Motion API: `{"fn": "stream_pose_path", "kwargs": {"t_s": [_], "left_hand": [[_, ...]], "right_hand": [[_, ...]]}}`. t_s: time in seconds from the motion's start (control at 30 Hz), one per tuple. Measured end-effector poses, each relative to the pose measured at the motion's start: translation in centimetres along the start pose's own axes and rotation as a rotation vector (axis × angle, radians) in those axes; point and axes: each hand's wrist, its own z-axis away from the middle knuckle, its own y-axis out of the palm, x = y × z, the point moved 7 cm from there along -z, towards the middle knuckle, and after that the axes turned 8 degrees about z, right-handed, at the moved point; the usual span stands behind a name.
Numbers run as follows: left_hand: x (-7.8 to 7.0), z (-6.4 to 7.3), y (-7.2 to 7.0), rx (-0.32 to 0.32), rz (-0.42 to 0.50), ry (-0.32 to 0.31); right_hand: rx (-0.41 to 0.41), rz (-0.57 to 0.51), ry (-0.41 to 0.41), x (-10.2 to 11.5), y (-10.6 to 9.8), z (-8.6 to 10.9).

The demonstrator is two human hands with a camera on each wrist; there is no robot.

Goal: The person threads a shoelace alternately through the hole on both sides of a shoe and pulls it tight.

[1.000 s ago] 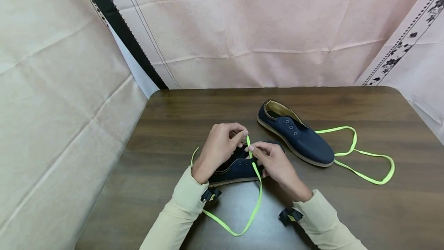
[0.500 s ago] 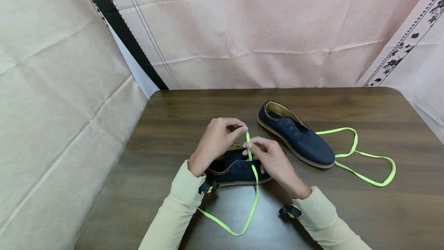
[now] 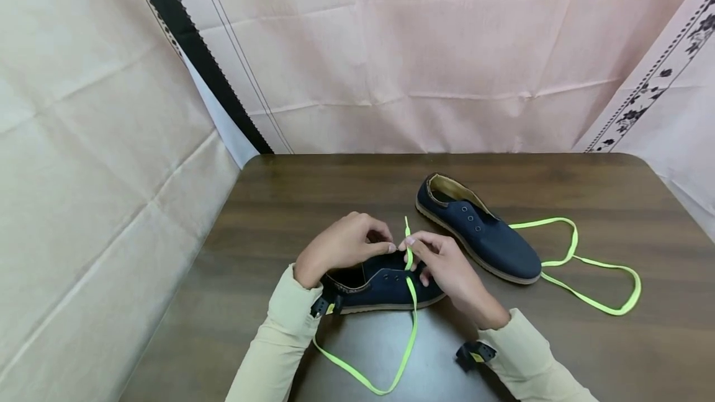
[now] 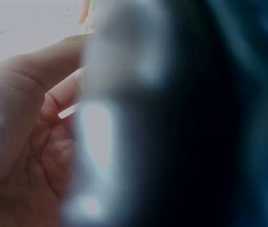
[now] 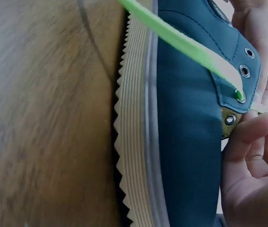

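Observation:
A navy shoe (image 3: 371,290) sits in front of me, its toe to the right. A neon-green shoelace (image 3: 413,321) passes through one eyelet near the toe end of its eyelet row, and its tip stands up above the shoe. My right hand (image 3: 449,265) pinches this lace between thumb and fingers just above the eyelet; in the right wrist view the fingertips (image 5: 259,124) are beside the shoe's flap. Above the shoe's opening is my left hand (image 3: 349,241), thumb and fingers slightly apart, with no lace between them. A dark blurred shape covers much of the left wrist view.
A second navy shoe (image 3: 480,228) lies behind to the right, with a looped green lace (image 3: 606,265) trailing from it. The wooden table (image 3: 223,327) ends at a back edge before a pale cloth hanging (image 3: 447,48).
My left hand has let go of the lace's end and moved down and left toward the shoe's opening. The right hand keeps its pinch on the lace near the eyelet.

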Motion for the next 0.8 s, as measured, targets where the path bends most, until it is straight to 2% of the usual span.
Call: {"fn": "stream_pose_path", "kwargs": {"t_s": [0.2,0.47,0.6,0.8], "left_hand": [[-0.03,-0.09,0.04,-0.04,-0.029,-0.028],[0.24,-0.32,-0.49,-0.146,-0.035,-0.121],[0.33,-0.53,-0.56,-0.174,-0.057,-0.14],[0.67,-0.56,-0.36,-0.18,-0.057,-0.146]], "right_hand": [[-0.02,0.012,-0.018,-0.4,0.18,-0.12],[-0.005,0.07,-0.016,-0.46,0.32,0.11],[0.001,0.085,0.015,-0.51,0.22,0.02],[0.024,0.118,0.071,-0.96,0.29,0.03]]}}
